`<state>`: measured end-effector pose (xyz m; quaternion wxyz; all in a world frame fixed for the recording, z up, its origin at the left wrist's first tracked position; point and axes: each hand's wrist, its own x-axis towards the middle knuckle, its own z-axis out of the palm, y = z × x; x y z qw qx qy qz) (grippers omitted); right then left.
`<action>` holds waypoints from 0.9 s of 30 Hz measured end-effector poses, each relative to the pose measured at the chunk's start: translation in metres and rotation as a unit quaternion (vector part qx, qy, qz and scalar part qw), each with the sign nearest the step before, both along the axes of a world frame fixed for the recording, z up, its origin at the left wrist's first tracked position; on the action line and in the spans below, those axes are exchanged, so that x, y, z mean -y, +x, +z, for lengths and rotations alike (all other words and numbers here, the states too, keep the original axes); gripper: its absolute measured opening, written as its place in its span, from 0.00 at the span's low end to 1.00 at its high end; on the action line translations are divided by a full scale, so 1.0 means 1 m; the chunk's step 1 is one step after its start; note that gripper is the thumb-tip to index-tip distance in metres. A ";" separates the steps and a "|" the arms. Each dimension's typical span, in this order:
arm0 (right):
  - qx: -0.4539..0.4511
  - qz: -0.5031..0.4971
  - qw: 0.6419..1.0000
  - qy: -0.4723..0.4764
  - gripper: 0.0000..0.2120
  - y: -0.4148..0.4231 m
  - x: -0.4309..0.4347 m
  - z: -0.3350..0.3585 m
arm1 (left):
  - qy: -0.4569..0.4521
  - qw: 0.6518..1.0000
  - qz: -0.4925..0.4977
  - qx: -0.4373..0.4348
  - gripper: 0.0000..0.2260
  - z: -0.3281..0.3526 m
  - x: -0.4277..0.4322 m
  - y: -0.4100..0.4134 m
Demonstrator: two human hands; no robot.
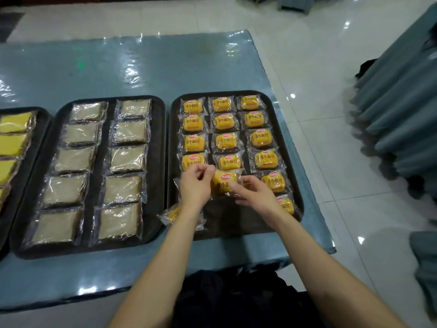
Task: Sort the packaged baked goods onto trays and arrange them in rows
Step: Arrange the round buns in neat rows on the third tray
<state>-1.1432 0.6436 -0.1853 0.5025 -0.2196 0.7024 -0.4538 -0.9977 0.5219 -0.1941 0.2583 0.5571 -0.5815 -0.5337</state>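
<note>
A black tray (173, 138) on the right holds three rows of small yellow bread packets (224, 121) in clear wrappers. Both hands pinch the wrapper of one yellow packet (223, 179) in the middle row near the tray's front. My left hand (195, 183) grips its left edge, my right hand (253, 192) its right edge. Another yellow packet (173, 214) lies under my left forearm, hanging over the tray's front left rim. The middle tray (104, 136) carries two rows of pale brown cakes (128, 133) in clear wrap.
A third black tray (43, 114) with yellow cake slices (14, 121) shows at the left edge. All trays rest on a blue table (118, 67) under glossy plastic. Blue draped furniture (402, 110) stands to the right on white floor tiles.
</note>
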 end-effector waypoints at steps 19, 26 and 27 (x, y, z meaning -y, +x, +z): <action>-0.011 -0.028 0.999 0.020 0.10 -0.005 0.017 -0.003 | 0.061 0.995 0.056 -0.046 0.10 -0.017 -0.012 0.009; -0.012 -0.047 0.999 0.019 0.09 -0.006 0.014 -0.008 | 0.195 0.976 -0.057 -0.084 0.08 -0.012 -0.003 0.025; 0.011 -0.046 0.999 0.012 0.11 -0.006 0.014 -0.008 | 0.192 0.976 -0.051 -0.086 0.09 -0.013 -0.002 0.026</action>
